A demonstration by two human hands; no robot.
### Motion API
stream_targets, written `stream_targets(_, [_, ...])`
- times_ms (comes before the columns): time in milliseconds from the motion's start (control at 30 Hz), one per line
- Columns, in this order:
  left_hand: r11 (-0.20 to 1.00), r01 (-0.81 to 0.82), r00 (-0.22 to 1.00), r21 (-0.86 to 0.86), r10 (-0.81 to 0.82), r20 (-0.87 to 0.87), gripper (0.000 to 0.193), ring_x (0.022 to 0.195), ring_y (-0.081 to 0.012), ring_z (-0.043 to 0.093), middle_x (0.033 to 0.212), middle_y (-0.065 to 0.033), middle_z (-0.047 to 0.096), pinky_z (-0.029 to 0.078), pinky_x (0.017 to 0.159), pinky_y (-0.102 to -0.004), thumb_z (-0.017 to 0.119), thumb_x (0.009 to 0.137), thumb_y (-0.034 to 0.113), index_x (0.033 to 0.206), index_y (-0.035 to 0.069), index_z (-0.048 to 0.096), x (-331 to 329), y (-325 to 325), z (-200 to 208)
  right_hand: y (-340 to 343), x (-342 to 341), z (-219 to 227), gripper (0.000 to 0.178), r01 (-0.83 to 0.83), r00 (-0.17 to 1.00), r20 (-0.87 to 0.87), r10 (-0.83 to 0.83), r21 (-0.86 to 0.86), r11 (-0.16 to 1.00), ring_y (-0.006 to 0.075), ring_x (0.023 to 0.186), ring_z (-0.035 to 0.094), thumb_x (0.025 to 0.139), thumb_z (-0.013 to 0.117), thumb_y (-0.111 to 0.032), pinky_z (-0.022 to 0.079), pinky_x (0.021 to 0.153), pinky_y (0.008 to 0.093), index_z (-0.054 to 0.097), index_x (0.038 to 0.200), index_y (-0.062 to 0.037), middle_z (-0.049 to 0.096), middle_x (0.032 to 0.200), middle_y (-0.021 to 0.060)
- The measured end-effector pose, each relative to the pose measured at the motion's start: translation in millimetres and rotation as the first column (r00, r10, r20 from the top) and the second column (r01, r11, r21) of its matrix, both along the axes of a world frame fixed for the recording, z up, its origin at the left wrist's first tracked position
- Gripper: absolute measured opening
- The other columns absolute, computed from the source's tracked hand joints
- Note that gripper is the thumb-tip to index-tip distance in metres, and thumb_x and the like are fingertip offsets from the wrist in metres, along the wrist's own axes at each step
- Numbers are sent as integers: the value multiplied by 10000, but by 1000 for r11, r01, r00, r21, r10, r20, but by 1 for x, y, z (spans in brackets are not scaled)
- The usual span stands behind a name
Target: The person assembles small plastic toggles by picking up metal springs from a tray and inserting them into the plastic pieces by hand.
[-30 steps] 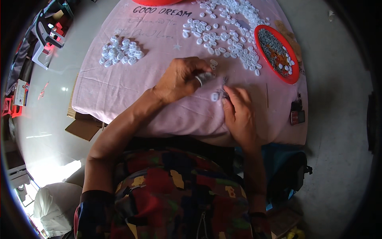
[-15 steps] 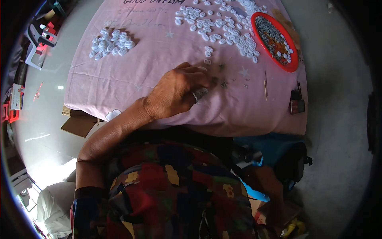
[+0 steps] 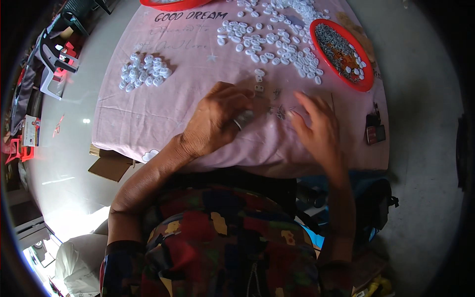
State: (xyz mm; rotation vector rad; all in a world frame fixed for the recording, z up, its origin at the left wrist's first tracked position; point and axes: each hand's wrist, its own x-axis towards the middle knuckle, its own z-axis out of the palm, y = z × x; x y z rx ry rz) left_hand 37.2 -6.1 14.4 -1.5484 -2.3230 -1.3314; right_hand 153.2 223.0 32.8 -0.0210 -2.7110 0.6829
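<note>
My left hand (image 3: 217,119), with a silver ring, is over the pink cloth with its fingers curled in. What those fingers hold, if anything, is hidden. My right hand (image 3: 319,128) is just right of a small cluster of thin metal pins (image 3: 280,113), thumb and forefinger apart and nothing seen between them. A few white oval plastic pieces with dark marks (image 3: 259,88) form a short column beyond the left fingertips. Farther off lies a wide spread of similar pieces (image 3: 282,44), and a separate heap (image 3: 143,70) sits at the left.
A red oval tray (image 3: 313,37) at the right holds many metal pins and some white pieces. Another red tray (image 3: 173,6) shows at the far edge. A thin stick (image 3: 333,103) and a small dark device (image 3: 376,133) lie near the right side of the cloth-covered table (image 3: 118,114).
My right hand has come up from below the table edge to beside the metal pins. My left hand stays in about the same place, curled. The view has shifted slightly.
</note>
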Motion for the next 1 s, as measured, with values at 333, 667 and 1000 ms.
stream_targets(333, [997,22,994,-72,-29,-101,332,1156,-316,554,1186,-117,632,426,997,-425,655,679,-12,1001,65,650,2,-9,5,-25,-4,-4,336,-100,995,18,99,123,987,358,985,591,884,589,-108,484,848,415,593,1208,-17,590,1084,174])
stream_targets(667, [901,427,882,-74,-434,-183,356,1236,-315,519,1246,-172,587,337,1117,-431,622,762,175,1081,18,641,69,11,-19,-27,2,-12,310,-78,996,-41,81,78,994,357,1009,582,895,588,-85,477,879,406,606,1191,6,594,1100,179])
stream_targets(1000, [871,479,840,107,-490,234,171,1235,-375,513,1283,-212,563,409,1041,-448,686,754,48,906,27,611,62,-34,-12,-14,52,-28,690,33,972,208,-109,337,941,404,1433,229,898,497,-330,168,1143,513,304,1490,-33,264,1544,224])
